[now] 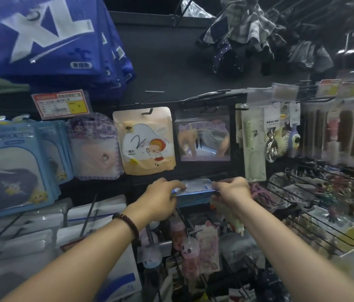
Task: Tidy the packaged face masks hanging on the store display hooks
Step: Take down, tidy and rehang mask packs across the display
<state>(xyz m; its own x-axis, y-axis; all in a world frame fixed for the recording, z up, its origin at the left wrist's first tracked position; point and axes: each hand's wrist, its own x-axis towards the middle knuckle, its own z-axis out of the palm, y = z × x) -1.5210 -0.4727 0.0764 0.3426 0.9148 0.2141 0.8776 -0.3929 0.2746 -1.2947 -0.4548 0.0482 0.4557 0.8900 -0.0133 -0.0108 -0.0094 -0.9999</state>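
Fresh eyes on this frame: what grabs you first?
The left hand and right hand meet at centre, each pinching an end of a blue-and-white packet. Just above hangs a peach cartoon pouch, and big blue XL packs fill the upper left.

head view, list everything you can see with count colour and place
XL packs: a stack, blue, top left
price tag: one, red and white, under the XL packs
mask packs: several, light blue, left
checked pack: one, purple, left of centre
mirror pack: one, peach, centre hook
comb pack: one, pale green, right of centre
wire racks: several, black, lower right
blue-and-white pack: one, centre, between both hands
left hand: one, pinches the pack's left end
right hand: one, pinches the pack's right end
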